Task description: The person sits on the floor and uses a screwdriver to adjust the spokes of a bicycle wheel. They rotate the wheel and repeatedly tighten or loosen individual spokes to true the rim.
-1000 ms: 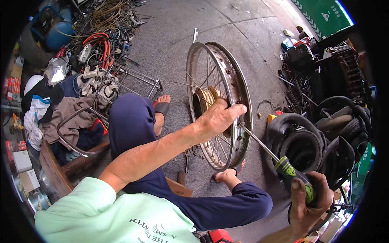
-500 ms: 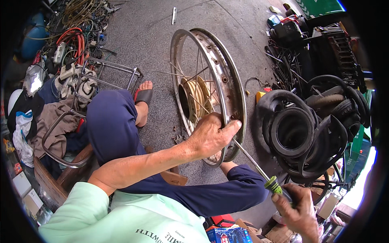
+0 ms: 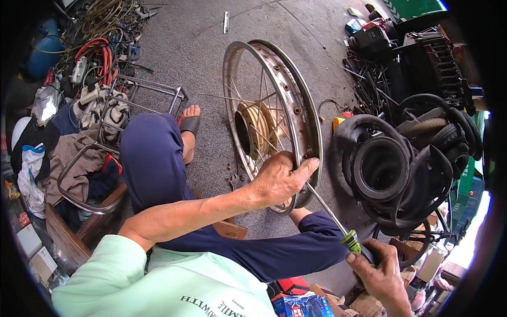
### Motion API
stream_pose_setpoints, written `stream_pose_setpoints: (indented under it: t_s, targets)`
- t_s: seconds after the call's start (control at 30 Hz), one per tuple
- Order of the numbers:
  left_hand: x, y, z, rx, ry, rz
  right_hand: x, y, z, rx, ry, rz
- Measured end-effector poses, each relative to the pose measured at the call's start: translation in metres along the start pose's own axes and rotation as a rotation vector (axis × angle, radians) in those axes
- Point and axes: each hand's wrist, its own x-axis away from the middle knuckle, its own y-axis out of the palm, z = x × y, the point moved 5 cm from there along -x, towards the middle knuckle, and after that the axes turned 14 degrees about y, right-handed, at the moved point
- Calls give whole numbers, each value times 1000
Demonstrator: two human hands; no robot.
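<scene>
A spoked metal wheel rim (image 3: 291,98) stands upright on the ground in front of me, with a dull yellowish hub (image 3: 260,129) and several loose-looking spokes. My left hand (image 3: 281,178) is closed round the rim's near lower part, its thumb lying across the rim's channel. In my right hand (image 3: 379,270), at the lower right, is the green and black handle of a screwdriver (image 3: 328,210). Its long shaft slants up to the rim beside my left thumb. The tip is hidden there, so I cannot tell exactly what it touches.
Black tyres and inner tubes (image 3: 380,164) are heaped to the right, with metal rods (image 3: 364,79) beyond. At the left lie a metal frame (image 3: 153,87), clothes (image 3: 68,164) and tangled cables (image 3: 105,21). A wrench (image 3: 233,182) lies on the ground near the wheel.
My right hand and the screwdriver handle have shifted slightly to the left. The wheel sits a little lower in view, and my left hand keeps its hold on the rim.
</scene>
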Motion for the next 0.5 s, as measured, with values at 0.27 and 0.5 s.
stream_pose_setpoints:
  t_s: [0.27, 0.5]
  targets:
    - [3, 4, 0, 27, -59, 36, -4, 7, -12, -103, 113, -162]
    - [6, 11, -11, 63, -18, 32, 5, 3, -34, 305, -206, 11]
